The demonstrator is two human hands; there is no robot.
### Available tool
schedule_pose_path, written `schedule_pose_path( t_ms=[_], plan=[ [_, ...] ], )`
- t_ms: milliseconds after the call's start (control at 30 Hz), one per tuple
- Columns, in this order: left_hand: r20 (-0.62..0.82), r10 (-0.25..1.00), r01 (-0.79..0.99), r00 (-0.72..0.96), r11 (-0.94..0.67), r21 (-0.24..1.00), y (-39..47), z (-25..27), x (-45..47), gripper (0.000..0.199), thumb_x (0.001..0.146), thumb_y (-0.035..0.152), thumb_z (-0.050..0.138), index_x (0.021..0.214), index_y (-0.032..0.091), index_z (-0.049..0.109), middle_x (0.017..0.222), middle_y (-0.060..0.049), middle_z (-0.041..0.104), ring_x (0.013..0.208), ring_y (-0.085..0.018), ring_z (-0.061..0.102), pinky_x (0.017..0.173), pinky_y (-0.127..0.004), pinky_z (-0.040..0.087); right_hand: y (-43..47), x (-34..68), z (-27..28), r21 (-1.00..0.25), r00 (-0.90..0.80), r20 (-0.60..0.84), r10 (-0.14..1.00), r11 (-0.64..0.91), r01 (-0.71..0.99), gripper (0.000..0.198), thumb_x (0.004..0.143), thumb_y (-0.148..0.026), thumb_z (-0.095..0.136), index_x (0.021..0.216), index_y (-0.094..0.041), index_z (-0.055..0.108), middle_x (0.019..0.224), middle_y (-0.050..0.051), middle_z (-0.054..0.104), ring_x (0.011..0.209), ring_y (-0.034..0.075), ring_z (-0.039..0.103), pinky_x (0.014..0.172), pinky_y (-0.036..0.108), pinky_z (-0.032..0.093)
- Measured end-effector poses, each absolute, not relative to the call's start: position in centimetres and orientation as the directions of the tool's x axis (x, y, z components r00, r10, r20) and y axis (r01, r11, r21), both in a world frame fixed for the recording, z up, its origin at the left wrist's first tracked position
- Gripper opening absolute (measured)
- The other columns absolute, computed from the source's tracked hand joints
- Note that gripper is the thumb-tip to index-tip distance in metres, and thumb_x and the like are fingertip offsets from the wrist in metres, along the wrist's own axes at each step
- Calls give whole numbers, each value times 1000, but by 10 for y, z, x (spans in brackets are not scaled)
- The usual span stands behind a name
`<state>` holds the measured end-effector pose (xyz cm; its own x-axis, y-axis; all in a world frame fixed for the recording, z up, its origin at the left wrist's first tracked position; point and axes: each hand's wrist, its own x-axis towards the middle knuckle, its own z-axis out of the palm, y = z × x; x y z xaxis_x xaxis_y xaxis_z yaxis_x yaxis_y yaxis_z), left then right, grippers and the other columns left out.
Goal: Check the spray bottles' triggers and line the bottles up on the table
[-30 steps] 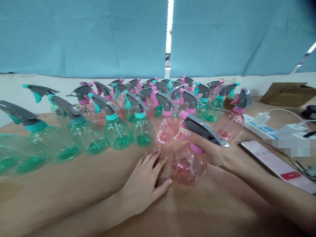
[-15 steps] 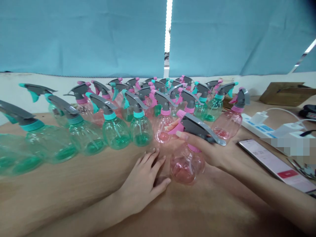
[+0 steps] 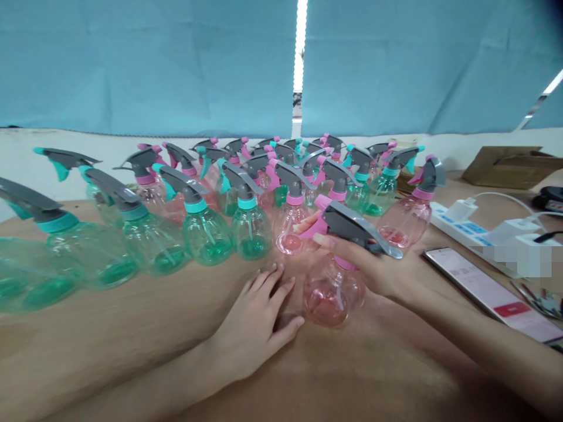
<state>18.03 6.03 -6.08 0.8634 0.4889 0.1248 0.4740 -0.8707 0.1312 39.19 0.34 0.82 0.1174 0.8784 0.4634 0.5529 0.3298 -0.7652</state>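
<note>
Clear pink plastic makes up the spray bottle [image 3: 328, 296] in front of me, which has a pink collar, a grey head and a pink trigger. My right hand [image 3: 369, 261] is closed around its neck below the head, thumb and fingers reaching toward the trigger. The bottle stands nearly upright at the table surface. My left hand [image 3: 259, 322] lies flat on the table to its left, fingers spread and holding nothing. Just beyond the hands stand a green spray bottle [image 3: 251, 231] and another pink spray bottle [image 3: 290, 228].
Several green and pink spray bottles fill the table's back and left, among them a large green one [image 3: 94, 255]. At the right lie a phone [image 3: 488, 290], a white power strip [image 3: 461, 225] with plugs, and a cardboard box [image 3: 505, 167]. A blue curtain [image 3: 153, 70] hangs behind.
</note>
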Motion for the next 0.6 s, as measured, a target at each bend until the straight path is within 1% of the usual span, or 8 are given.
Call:
schedule_pose_path(
  t_ms=[133, 233, 367, 433, 533, 600],
  plan=[
    [137, 486, 470, 863, -872, 136, 61, -63, 180, 55, 93, 49, 49, 135, 15, 48, 145, -15, 40, 131, -32, 38, 105, -49, 33, 1, 388, 13, -767, 206, 482, 851, 296, 570, 10, 79, -37, 63, 75, -28, 60, 72, -5, 64, 68, 17, 61, 66, 32, 52],
    [138, 483, 468, 864, -874, 129, 62, -64, 180, 55, 93, 49, 48, 136, 15, 47, 145, -15, 40, 132, -33, 37, 105, -50, 33, 1, 386, 14, -757, 215, 506, 835, 311, 574, 9, 79, -35, 63, 75, -27, 60, 71, -5, 64, 69, 16, 62, 66, 30, 51],
    [128, 483, 468, 866, -874, 128, 61, -64, 180, 56, 94, 50, 47, 137, 14, 47, 146, -16, 40, 132, -33, 37, 105, -50, 33, 3, 386, 16, -767, 241, 501, 831, 298, 568, 18, 77, -38, 65, 67, -26, 55, 64, -4, 56, 62, 16, 57, 59, 28, 49],
    [128, 483, 469, 866, -875, 125, 61, -64, 180, 56, 94, 50, 47, 136, 14, 47, 146, -16, 39, 132, -32, 37, 105, -50, 33, 3, 386, 17, -768, 230, 497, 837, 301, 565, 21, 76, -38, 66, 65, -25, 52, 63, -4, 55, 60, 15, 55, 58, 28, 47],
    [133, 484, 470, 865, -874, 120, 61, -64, 179, 55, 94, 51, 47, 136, 15, 47, 146, -15, 40, 132, -32, 37, 105, -49, 33, 5, 388, 15, -769, 178, 501, 847, 341, 541, 14, 78, -36, 64, 72, -26, 56, 69, -4, 58, 64, 16, 56, 64, 30, 47],
    [132, 486, 473, 864, -873, 121, 61, -63, 180, 55, 94, 50, 47, 136, 15, 47, 145, -15, 41, 132, -31, 38, 104, -49, 34, 6, 390, 11, -766, 127, 500, 856, 369, 527, 13, 82, -38, 60, 78, -26, 60, 74, -3, 61, 70, 17, 57, 67, 30, 46]
  ],
)
